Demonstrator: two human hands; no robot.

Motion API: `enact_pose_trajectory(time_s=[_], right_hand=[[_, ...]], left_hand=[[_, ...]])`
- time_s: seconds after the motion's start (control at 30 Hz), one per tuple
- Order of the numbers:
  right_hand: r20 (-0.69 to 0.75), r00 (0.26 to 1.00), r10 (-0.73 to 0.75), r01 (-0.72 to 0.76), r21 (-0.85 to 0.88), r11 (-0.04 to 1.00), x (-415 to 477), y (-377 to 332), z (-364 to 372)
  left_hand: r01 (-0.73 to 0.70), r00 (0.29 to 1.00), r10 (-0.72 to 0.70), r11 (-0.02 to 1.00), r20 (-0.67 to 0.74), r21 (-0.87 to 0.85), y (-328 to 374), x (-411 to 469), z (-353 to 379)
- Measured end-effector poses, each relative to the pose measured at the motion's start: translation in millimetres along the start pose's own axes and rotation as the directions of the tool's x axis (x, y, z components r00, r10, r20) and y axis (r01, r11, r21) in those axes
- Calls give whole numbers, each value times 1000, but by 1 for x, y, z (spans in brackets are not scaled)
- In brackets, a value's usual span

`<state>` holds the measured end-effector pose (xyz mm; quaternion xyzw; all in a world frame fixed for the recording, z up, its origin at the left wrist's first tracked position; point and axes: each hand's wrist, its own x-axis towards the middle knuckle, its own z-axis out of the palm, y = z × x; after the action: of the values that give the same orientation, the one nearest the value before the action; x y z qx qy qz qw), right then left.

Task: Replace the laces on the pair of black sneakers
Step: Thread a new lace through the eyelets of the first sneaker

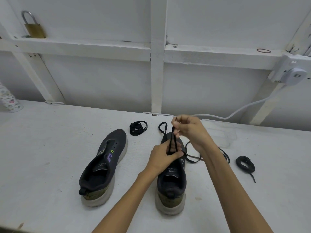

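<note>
Left sneaker (107,162), middle of desk (50,148): eyelets bare, relacing judged not begun. Right sneaker (171,182): lace (172,142) pinched, drawn up by right hand (188,130); strands gripped at eyelets by left hand (163,157). Coiled lace (138,128) near far edge, second coil (244,163) toward right edge, untouched.

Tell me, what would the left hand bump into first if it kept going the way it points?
Probably the right hand, which pinches the black lace just beyond it. The left hand points up and right over the right sneaker; depth is hard to judge.
</note>
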<state>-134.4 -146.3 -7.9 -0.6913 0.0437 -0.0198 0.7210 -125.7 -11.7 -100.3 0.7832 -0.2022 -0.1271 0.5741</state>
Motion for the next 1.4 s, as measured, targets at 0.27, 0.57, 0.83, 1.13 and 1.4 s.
enact_pose_trajectory(time_s=[0.27, 0.57, 0.83, 1.13, 1.4], right_hand=[[-87, 985, -151, 170, 284, 944, 46, -66, -6], [-284, 949, -133, 23, -362, 932, 37, -1, -33], [-91, 983, 159, -183, -537, 824, -10, 49, -15], [-244, 970, 15, -103, -352, 930, 5, 34, -9], [-375, 926, -42, 2, -105, 994, 53, -30, -14]], left_hand=[[27, 1000, -27, 999, -7, -25, -2, 1, 1], [107, 993, -100, 986, 57, -130, 1, 8, -4], [61, 997, -58, 997, 59, -39, -4, 11, -5], [73, 996, -69, 995, 58, -72, -4, 10, 0], [70, 997, -69, 997, 41, -30, -6, 7, 0]])
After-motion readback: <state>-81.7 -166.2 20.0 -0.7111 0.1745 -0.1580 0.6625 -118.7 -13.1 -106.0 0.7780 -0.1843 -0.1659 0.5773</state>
